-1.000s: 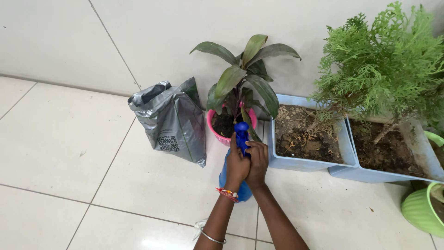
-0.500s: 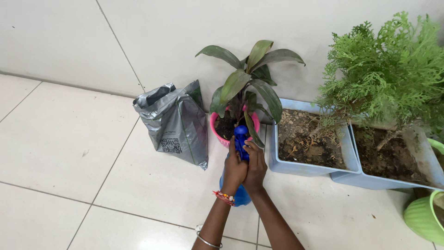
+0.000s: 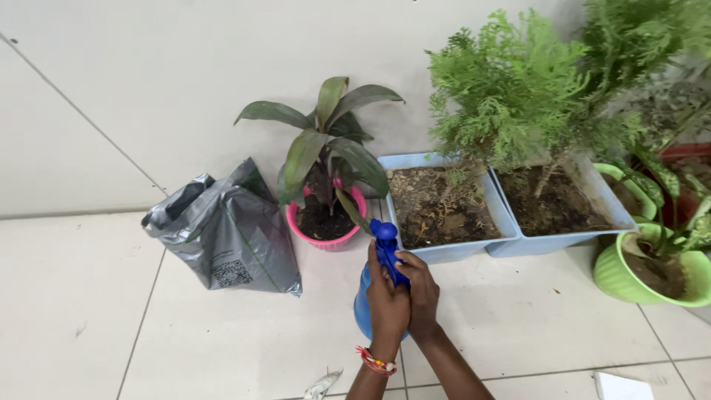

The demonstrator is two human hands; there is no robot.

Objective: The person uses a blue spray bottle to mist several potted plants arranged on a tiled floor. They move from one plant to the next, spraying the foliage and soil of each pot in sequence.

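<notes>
From my remote seat I saw both forearms reach in from the bottom edge and meet at the blue spray bottle [image 3: 385, 255], which stood upright on the white tiled floor [image 3: 518, 333], just in front of the pink pot [image 3: 326, 235] and the near corner of the left blue planter [image 3: 444, 252]. My left hand [image 3: 386, 304] was wrapped around the back of the bottle's neck, wrist bent slightly upward, its fingers [image 3: 372, 261] closed against the blue plastic; a red thread band [image 3: 374, 361] sat on that wrist. My right hand [image 3: 424, 296] pressed in from the other side, touching the left, with its fingers [image 3: 406, 259] curled over the pump head just below the nozzle. Both hands were shut on the bottle, and only its rounded lower body showed beneath my left palm. The pink pot held a plant with broad dark leaves [image 3: 326, 141]. To its left a crumpled grey plastic bag [image 3: 226, 237] leaned on the floor near the wall. The left blue planter held dry soil, and a second blue planter [image 3: 563, 222] beside it carried a feathery green shrub [image 3: 511, 96]. Well apart at the right stood a light green pot [image 3: 629, 278]. A small scrap of wrapper [image 3: 322, 385] lay on the floor beside my left forearm.
</notes>
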